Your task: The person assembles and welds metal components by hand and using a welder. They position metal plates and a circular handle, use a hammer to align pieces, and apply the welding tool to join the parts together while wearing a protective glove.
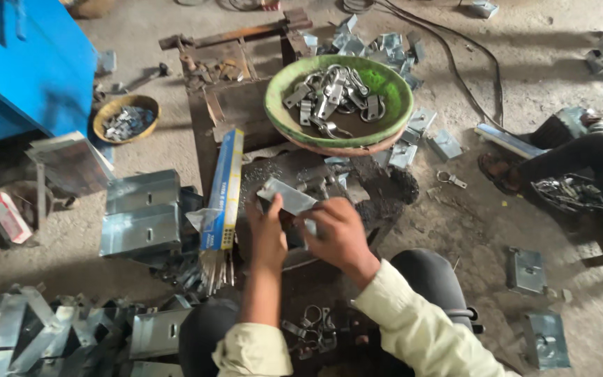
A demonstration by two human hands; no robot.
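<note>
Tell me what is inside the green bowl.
The green bowl holds a loose pile of grey metal clamps on dark rusty ground. What lies under the pile is covered.

A green bowl (pixel 291 115) heaped with metal pipe clamps (pixel 335 98) sits on the rusty work block (pixel 235 105). Left of the bowl, a small yellow bowl (pixel 109 112) holds little metal bits, and beyond it stands a blue cabinet (pixel 26 63). Below and left of the green bowl, a long blue-and-yellow box (pixel 223 188) lies with thin rods (pixel 216 269) sticking out, beside stacked folded steel brackets (pixel 141 213). Right of the bowl, loose bracket plates (pixel 430 136) lie on the dusty floor (pixel 525 84), a black cable (pixel 469 77) runs across it, and another person's sandalled foot (pixel 497 171) rests there.
</note>
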